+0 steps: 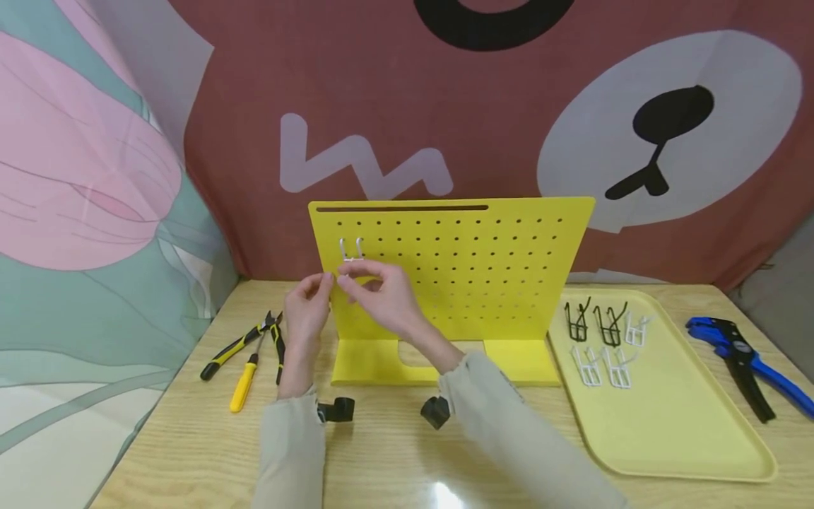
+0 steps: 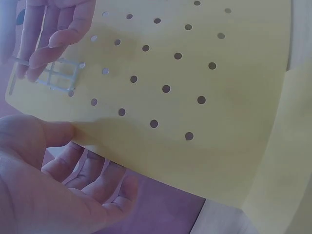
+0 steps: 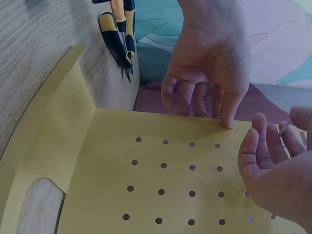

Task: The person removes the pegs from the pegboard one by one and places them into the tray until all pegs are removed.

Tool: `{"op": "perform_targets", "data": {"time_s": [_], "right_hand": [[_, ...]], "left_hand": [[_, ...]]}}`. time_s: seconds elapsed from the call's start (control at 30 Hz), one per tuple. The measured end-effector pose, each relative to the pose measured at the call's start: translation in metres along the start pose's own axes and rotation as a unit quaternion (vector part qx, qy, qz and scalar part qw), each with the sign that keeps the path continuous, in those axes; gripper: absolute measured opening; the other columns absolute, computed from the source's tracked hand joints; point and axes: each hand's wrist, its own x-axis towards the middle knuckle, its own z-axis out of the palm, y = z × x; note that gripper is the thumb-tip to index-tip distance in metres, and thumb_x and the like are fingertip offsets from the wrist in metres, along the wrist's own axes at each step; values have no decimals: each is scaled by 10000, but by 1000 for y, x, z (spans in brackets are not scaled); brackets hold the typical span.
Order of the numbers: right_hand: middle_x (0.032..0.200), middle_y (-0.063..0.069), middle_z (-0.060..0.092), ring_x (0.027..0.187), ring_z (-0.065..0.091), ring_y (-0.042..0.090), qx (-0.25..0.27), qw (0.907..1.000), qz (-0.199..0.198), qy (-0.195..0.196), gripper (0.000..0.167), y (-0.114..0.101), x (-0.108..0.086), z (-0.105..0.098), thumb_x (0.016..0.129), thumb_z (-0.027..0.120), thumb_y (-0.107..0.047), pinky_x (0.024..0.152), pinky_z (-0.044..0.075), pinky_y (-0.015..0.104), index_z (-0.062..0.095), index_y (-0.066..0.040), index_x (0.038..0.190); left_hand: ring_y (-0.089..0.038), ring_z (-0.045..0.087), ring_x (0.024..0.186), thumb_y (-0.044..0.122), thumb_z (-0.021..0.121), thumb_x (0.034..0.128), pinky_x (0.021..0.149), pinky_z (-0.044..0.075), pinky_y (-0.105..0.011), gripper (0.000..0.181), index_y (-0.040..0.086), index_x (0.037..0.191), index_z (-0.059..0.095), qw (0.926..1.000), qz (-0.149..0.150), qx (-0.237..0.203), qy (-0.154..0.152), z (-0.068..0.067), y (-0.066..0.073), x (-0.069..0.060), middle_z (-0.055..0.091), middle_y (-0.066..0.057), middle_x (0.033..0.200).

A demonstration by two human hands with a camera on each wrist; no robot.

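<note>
A yellow pegboard [image 1: 458, 283] stands upright on the table. At its left edge my left hand [image 1: 308, 311] pinches the sheet; in the left wrist view the thumb lies on the front face and the other fingers are behind. My right hand [image 1: 388, 297] holds a white wire hook [image 1: 352, 259] against the board's upper left, its two curved prongs pointing up. The left wrist view shows the hook's grid-like body [image 2: 62, 75] beside the right fingers [image 2: 61, 41]. Whether the hook's back sits in the holes is hidden.
On the right, a yellow tray [image 1: 687, 438] carries several black and white wire hooks [image 1: 609, 325]. A blue-and-black hand tool [image 1: 740, 353] lies beyond it. Pliers [image 1: 235, 351] and a yellow-handled screwdriver [image 1: 244, 385] lie left of the board. A patterned cloth [image 1: 254, 141] hangs behind.
</note>
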Motion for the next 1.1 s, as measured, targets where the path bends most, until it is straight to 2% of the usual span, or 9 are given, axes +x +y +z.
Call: {"op": "perform_targets", "data": {"time_s": [0.23,0.47,0.57,0.77,1.0,1.1], "right_hand": [[1102,34,682,704,647,157,97,9991,-306,-263,271,-5,-7,-1,944,631,-224,711,545,394,680,-57,1151],[1041,163,684,702,650,231,621,9968,-246,-448,257,-13,-18,-13,981,567,-184,674,544,336,663,9,1122],[994,201,683,729,652,281,736,9959,-55,-523,253,-12,-24,-21,998,533,-176,662,538,332,661,19,1095],[962,159,693,787,648,365,733,9945,504,-549,252,5,-42,-41,1009,508,-175,686,543,343,653,19,1081],[987,182,689,753,657,232,503,9930,991,-412,307,27,-66,-62,1010,505,-205,680,535,284,623,61,1105],[984,168,691,772,659,239,285,9930,1046,-460,311,32,-76,-73,1011,501,-218,698,540,300,627,49,1109]], "left_hand": [[-153,508,854,294,570,969,655,431,-181,343,14,1145,660,10000,89,-18,19,1,-2,-1,603,-95,1018],[-176,510,869,260,574,966,669,428,-193,321,8,1147,654,9999,85,-130,22,2,1,-2,607,-103,1010],[-158,505,856,274,578,965,674,428,-203,324,10,1135,658,9999,118,-83,39,1,1,-2,603,-96,1000],[-151,498,884,285,567,971,716,433,-228,333,14,1146,647,10000,76,-30,-40,1,-1,-2,587,-90,1034],[-152,482,893,305,555,977,734,422,-247,347,22,1157,641,9999,-22,11,-101,0,0,-3,572,-74,1041],[-154,485,923,314,552,977,759,426,-255,358,30,1180,632,9999,-71,-19,-110,-1,2,-3,573,-70,1076]]}}
